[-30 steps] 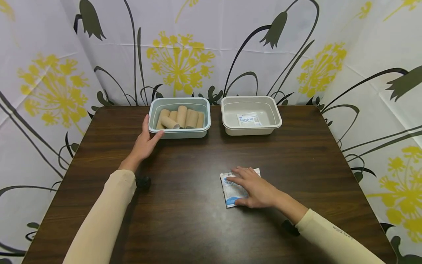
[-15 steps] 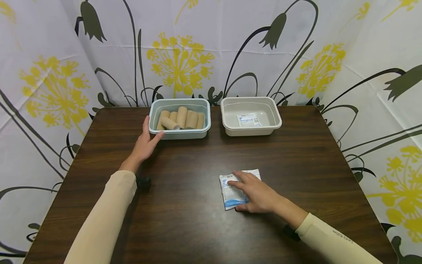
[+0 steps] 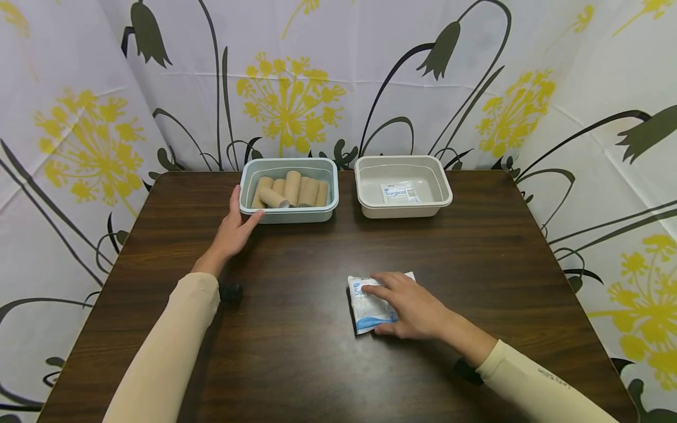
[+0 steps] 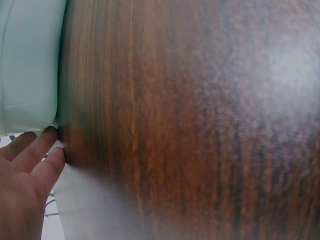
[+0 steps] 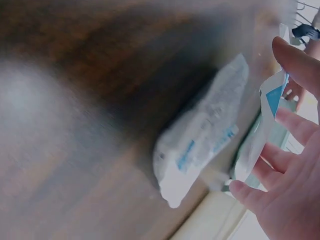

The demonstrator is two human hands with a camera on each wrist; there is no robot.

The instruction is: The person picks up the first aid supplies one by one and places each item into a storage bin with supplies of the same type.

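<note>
My left hand (image 3: 227, 232) rests against the near left corner of the pale blue tub (image 3: 288, 217), thumb at the front rim and fingers along the side. In the left wrist view the fingers (image 4: 42, 155) look fairly straight beside the tub's wall. My right hand (image 3: 412, 305) holds a white and blue packet marked "Surgical" (image 3: 365, 308) between thumb and fingers; a dark shadow shows along its left edge. The right wrist view shows the held packet (image 5: 265, 120) and another white packet (image 5: 205, 130) on the table below, mostly hidden in the head view.
Several brown cardboard tubes (image 3: 292, 188) lie inside the blue tub. At its right stands a beige tub (image 3: 404, 211) with a "Surgical" packet (image 3: 399, 192) in it. The brown wooden table (image 3: 296, 364) meets a flowered curtain (image 3: 317, 47) behind.
The packet in my right hand has shifted slightly left and looks a little raised, with more shadow beside it. My left hand and both tubs have stayed put.
</note>
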